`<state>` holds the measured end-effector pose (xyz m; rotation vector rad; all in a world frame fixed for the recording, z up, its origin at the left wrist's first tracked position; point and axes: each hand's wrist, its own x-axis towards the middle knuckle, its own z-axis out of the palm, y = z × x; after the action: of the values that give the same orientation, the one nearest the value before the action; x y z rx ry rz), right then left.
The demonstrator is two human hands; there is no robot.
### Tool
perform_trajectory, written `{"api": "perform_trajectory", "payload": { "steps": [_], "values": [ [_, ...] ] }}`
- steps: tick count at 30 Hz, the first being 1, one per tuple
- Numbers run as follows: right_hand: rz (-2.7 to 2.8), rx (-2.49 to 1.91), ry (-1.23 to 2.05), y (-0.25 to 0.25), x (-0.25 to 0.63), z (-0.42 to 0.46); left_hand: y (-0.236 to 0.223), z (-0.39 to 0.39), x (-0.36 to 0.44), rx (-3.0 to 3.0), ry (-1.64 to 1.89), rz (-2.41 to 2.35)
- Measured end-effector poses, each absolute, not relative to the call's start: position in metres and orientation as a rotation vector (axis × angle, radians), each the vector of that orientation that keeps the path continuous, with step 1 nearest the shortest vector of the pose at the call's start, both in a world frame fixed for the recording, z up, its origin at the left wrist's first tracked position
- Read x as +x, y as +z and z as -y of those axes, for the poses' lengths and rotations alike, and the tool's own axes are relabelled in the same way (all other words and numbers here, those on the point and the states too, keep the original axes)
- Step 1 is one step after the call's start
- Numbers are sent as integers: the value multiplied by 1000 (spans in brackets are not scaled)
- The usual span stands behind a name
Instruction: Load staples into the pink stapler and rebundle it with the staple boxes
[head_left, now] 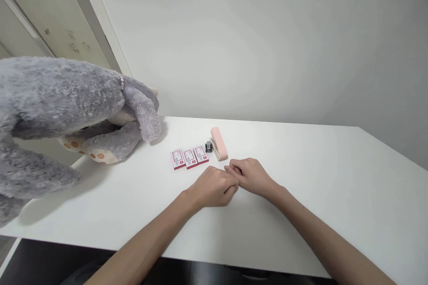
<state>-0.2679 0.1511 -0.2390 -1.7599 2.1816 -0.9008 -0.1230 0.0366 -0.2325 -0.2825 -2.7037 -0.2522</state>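
Observation:
My left hand (218,185) is curled into a loose fist over the white table. Its knuckles meet my right hand (249,173), which is closed in the same way, and nothing shows in either one. Just beyond my hands lies a pink stapler (219,143). To its left, close beside it, sits a small black and silver staple remover (208,146). Three small white and red boxes, apparently of staples, lie in a slanting row farther left: a left box (178,158), a middle box (190,158) and a right box (201,154).
A large grey plush toy (67,98) leans over the left end of the white table (317,178). Behind the table rises a plain wall (250,44). Beyond the wall's left edge stands a pale cabinet (60,26).

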Motion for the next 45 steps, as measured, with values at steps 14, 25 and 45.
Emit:
{"api": "perform_trajectory", "payload": {
  "steps": [14, 25, 45],
  "values": [
    [-2188, -1758, -889, -239, -268, -151, -234, -36, -123, -289, -256, 2695],
    [-2190, -1759, -888, -239, -268, -151, -233, -36, -123, -293, -249, 2697],
    [-2188, -1755, -893, -238, -266, -151, -234, -36, -124, -275, -269, 2690]
  ]
}}
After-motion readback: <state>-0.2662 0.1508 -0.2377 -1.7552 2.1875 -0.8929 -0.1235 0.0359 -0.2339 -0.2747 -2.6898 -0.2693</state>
